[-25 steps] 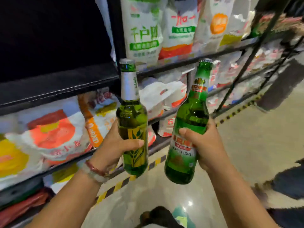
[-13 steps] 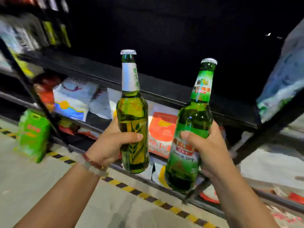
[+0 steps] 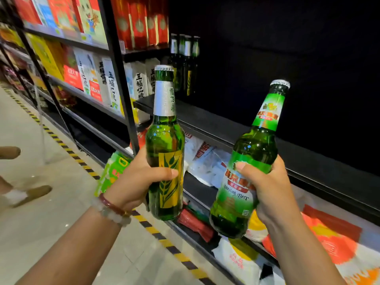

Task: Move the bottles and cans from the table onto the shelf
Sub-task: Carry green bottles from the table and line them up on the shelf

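Up in front of a dark shelf (image 3: 267, 138), two hands each hold a green glass bottle in the air. The left hand (image 3: 135, 179) is wrapped around the low part of the left bottle (image 3: 165, 140), with the thumb (image 3: 162, 173) lying across a yellow label that has a leaf picture on it. This bottle stands almost straight up. It has a silver wrap on its neck and a silver cap on top. Two bead bracelets (image 3: 112, 208) sit on the left wrist.

The right hand (image 3: 267, 186) is curled around the middle of the right bottle (image 3: 250, 167). Its thumb (image 3: 244, 168) presses on the green and red label. This bottle leans, with its top tipped to the right. Its cap is silver too. The two bottles are near each other but do not touch.

Neither bottle is on the shelf; both are held out over its front edge. Far back on the same shelf, four more green bottles (image 3: 185, 64) stand close together in a row. Left of them are white boxes (image 3: 141, 83) with black writing, and red boxes (image 3: 141, 19) sit on the board above. Below the dark shelf lie white, red and orange bags (image 3: 205, 159). A yellow and black striped line (image 3: 82, 161) runs along the floor by the shelves. Someone's brown shoes (image 3: 30, 194) show at the left edge.
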